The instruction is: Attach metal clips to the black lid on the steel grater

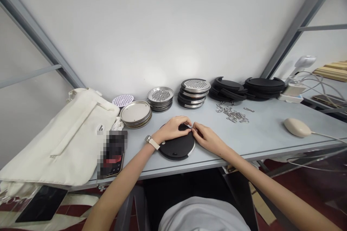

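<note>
A round black disc point(175, 148) lies near the table's front edge, with a thin silvery rim showing along its right side. My left hand point(173, 128) rests over its upper part, thumb and forefinger closed at the disc's right edge. Right beside those fingertips, my right hand point(206, 136) makes a pinch at the same edge. A tiny shiny bit shows between the two hands, too small to name. Behind the right hand lies a loose pile of small metal clips point(233, 114).
Along the wall stand a stack of plain metal discs point(135, 111), perforated grater discs point(161, 95), graters in black holders point(194, 86) and black round holders point(264, 86). A cream bag point(65, 140) and a phone point(115, 155) lie left; a mouse point(297, 127) sits right.
</note>
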A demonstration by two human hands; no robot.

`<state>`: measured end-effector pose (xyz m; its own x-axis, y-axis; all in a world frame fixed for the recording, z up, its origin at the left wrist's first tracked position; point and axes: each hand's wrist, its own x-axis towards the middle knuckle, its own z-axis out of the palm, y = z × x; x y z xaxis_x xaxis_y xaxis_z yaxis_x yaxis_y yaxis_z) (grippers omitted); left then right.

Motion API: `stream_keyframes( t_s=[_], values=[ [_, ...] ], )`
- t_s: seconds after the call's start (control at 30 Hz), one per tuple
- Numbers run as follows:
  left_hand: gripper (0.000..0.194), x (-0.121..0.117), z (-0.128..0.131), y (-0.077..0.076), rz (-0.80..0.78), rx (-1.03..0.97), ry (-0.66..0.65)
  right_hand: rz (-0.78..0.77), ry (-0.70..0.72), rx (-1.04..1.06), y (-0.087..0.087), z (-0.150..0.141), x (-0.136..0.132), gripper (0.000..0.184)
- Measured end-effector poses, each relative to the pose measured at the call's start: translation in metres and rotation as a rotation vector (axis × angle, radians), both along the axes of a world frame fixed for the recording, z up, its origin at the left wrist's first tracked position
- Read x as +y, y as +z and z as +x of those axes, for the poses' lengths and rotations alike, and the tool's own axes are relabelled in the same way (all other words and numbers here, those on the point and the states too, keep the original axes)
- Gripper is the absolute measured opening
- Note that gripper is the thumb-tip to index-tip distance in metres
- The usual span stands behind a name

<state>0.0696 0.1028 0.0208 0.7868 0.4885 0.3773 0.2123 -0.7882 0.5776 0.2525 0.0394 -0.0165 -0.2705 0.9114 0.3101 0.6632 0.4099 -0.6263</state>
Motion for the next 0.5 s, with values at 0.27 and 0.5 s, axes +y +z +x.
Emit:
stream_keyframes(
  t_s=[0.27,0.5],
  values=[
    [0.011,-0.0005,-0.0004,0.0008,-0.050,-0.005,-0.019,0.003,-0.005,-0.008,-0.0010,0.0002,0.0003,0.017],
    [0.011,-0.0009,-0.0003,0.0022,-0.049,-0.002,-0.015,0.013,-0.011,-0.003,-0.0011,-0.0003,0.0001,0.017]
  ],
)
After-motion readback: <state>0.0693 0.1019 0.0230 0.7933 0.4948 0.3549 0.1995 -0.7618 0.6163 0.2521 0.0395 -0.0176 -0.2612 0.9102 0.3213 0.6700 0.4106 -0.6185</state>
